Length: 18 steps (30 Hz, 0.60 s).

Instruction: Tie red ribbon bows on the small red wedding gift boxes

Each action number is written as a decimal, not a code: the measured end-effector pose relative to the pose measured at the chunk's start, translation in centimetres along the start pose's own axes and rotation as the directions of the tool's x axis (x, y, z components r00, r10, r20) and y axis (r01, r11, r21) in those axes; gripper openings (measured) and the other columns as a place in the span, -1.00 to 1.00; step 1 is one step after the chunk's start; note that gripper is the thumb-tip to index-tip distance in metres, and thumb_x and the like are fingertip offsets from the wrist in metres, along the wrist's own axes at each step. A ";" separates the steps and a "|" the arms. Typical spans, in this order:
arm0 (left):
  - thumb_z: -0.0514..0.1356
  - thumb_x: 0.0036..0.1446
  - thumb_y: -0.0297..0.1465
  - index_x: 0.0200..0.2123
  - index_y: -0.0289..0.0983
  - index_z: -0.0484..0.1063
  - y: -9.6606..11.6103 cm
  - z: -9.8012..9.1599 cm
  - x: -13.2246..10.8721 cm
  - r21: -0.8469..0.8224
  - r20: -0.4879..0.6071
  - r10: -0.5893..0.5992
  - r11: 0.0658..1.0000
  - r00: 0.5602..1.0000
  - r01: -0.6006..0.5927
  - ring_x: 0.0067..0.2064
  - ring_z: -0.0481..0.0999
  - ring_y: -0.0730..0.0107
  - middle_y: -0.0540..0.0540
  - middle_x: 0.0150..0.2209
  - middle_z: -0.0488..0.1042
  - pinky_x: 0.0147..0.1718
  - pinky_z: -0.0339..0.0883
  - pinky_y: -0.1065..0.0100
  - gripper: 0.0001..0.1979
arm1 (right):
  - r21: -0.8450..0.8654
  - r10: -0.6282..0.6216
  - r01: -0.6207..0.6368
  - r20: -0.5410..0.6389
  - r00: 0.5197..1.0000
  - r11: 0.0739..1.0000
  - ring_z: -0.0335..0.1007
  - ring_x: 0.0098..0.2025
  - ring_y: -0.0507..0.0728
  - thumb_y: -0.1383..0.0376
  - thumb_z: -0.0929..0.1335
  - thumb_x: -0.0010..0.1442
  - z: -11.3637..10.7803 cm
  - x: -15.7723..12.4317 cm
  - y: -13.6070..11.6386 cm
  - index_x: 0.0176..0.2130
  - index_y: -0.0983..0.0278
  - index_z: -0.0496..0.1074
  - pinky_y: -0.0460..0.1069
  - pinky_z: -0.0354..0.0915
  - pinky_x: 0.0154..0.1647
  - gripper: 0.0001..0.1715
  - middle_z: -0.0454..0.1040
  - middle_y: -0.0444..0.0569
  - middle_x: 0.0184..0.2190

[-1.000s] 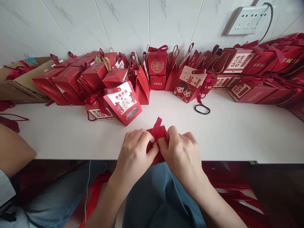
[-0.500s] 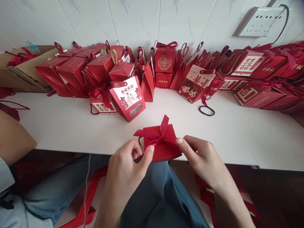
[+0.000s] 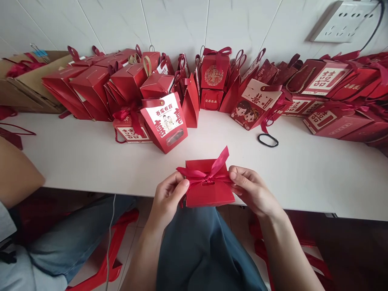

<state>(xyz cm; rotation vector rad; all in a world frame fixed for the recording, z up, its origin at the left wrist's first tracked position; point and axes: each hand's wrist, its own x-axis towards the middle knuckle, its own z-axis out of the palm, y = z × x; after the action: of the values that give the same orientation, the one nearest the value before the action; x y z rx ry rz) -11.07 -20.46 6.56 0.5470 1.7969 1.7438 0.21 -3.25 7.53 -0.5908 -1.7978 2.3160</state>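
A small red box [image 3: 209, 196] rests at the table's front edge, its slotted top facing me. Across that top lies a pink-red ribbon [image 3: 208, 177], knotted in the middle, with one tail sticking up to the right. My left hand [image 3: 171, 194] pinches the ribbon at the box's left side, thumb against fingers. On the right side, my right hand [image 3: 251, 186] pinches the ribbon's other loop between thumb and fingers. A dark red cord hangs by the left fingertips.
Behind stand rows of red gift boxes [image 3: 93, 89], with a white-and-red box [image 3: 166, 121] nearest. A black band [image 3: 268, 140] lies to the right. At left are a cardboard box [image 3: 36, 89] and another person's arm [image 3: 18, 173]; a cable [image 3: 110, 242] hangs below.
Both hands now hold the ribbon out sideways, so it lies straighter across the box. The knot has come nearer the middle and the slot shows. The view has shifted slightly.
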 end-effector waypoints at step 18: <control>0.14 0.09 -0.43 -0.52 -0.21 0.02 1.2 1.0 -0.3 0.369 -0.127 0.285 0.903 0.950 -0.222 -0.51 0.16 0.51 0.09 -0.54 0.08 -0.54 0.13 0.46 -0.71 | -0.818 -0.100 0.505 0.498 0.861 0.275 0.30 -0.37 0.03 0.32 0.33 0.20 3.8 3.8 -8.0 -0.43 0.27 0.43 -0.04 0.19 -0.32 -0.83 0.38 -0.11 -0.41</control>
<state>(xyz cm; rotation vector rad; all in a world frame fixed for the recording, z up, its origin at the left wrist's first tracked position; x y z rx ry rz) -10.28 -19.84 7.75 0.8270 2.2740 1.6870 -5.75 -3.19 15.14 0.1810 -3.0294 0.8854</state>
